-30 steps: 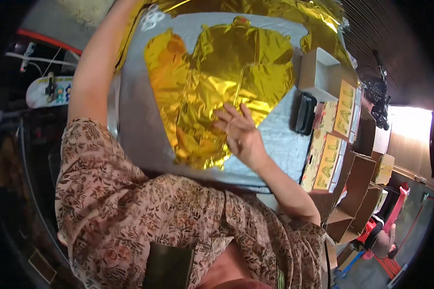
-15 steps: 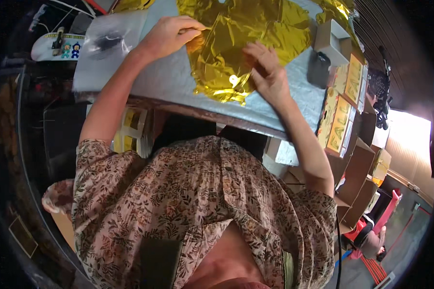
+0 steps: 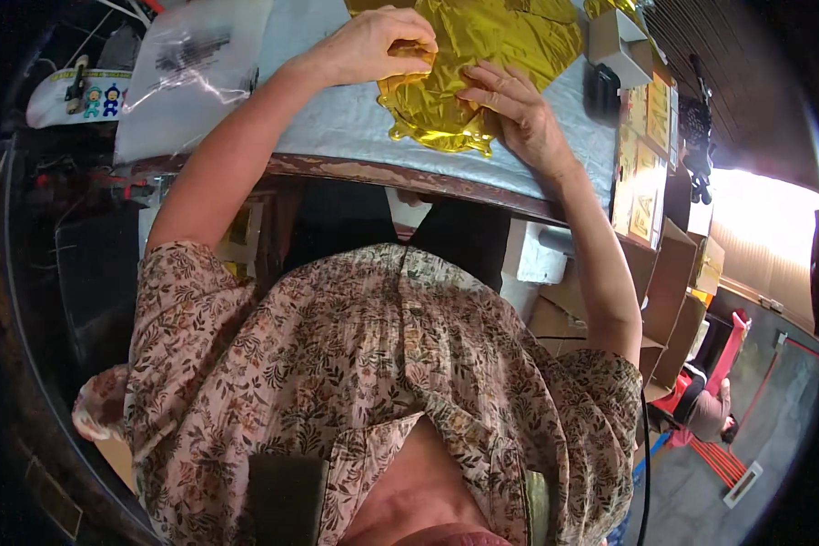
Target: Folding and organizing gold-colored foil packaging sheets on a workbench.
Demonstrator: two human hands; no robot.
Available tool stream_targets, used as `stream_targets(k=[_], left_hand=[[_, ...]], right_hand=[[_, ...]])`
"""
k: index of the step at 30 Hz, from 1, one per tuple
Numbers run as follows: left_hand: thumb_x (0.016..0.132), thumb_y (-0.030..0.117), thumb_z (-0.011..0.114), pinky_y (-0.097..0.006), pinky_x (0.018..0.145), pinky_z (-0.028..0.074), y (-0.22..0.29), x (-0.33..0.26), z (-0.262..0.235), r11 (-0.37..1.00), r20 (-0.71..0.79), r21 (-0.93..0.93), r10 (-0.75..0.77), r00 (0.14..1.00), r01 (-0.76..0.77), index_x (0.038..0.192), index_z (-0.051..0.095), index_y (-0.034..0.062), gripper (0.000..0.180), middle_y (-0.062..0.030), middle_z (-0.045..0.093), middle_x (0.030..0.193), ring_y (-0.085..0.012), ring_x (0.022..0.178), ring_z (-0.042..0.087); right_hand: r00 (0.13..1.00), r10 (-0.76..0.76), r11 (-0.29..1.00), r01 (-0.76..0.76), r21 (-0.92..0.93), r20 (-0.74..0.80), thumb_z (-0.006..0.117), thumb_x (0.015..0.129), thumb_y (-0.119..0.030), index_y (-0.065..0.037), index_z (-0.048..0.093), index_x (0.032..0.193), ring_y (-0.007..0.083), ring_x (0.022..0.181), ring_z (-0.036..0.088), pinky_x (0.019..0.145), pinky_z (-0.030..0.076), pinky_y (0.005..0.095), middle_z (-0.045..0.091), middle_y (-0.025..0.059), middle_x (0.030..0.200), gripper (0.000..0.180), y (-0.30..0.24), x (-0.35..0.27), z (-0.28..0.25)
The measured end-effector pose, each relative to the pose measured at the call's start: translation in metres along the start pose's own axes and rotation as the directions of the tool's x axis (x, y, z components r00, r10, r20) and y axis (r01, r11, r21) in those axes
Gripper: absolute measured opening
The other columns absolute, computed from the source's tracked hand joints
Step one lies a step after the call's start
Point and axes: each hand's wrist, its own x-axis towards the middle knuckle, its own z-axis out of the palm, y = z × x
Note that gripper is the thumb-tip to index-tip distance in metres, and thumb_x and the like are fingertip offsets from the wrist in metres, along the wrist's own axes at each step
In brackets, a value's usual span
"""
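A flat, shiny gold foil balloon [image 3: 514,36] lies wrinkled on the table, its scalloped near edge toward me. My left hand [image 3: 369,50] is closed in a pinch at the balloon's left side, thumb against fingers. To the right, my right hand [image 3: 530,118] bends over the near part of the foil, its fingers drawn together and gripping there. Just what lies between the right fingertips is partly hidden by the hand.
Clear plastic sheeting [image 3: 191,68] covers the table's left part. A white open box [image 3: 617,50] and a black object [image 3: 601,91] stand at the right, beside printed cartons [image 3: 642,155]. Cardboard boxes [image 3: 669,300] sit lower right. Farther off is another person [image 3: 705,409].
My left hand has moved right along the foil. The right hand's spread fingers have closed in on the balloon, nearer the left hand. The whole view has shifted slightly.
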Motion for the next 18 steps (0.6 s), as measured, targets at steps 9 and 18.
stream_targets(k=[9, 18], left_hand=[[0.089, 0.024, 0.075, -0.036, 0.097, 0.051, -0.001, 0.000, 0.001, 1.000, 0.004, -0.013, -0.016, 1.000, 0.016, 0.111, 0.067, 0.0077, 0.028, -0.0031, 0.063, 0.120, -0.0241, 0.112, 0.062], [0.081, 0.022, 0.080, -0.040, 0.092, 0.051, 0.000, 0.004, -0.003, 0.991, -0.028, -0.129, -0.029, 0.999, 0.025, 0.102, 0.071, 0.0055, 0.028, -0.0121, 0.063, 0.111, -0.0307, 0.106, 0.062]], right_hand=[[0.996, -0.003, 0.999, 0.000, 0.040, 0.085, 0.059, 0.077, 0.016, -0.009, 0.076, 0.110, 0.0351, 0.133, 0.055, 0.112, 0.040, 0.0458, 0.065, 0.0106, 0.136, 0.044, -0.004, -0.021, -0.015], [0.994, 0.098, 0.973, -0.106, 0.203, 0.051, 0.060, 0.084, 0.008, -0.004, 0.071, 0.116, 0.0334, 0.135, 0.053, 0.114, 0.037, 0.0472, 0.063, 0.0139, 0.137, 0.036, -0.009, -0.020, -0.023]])
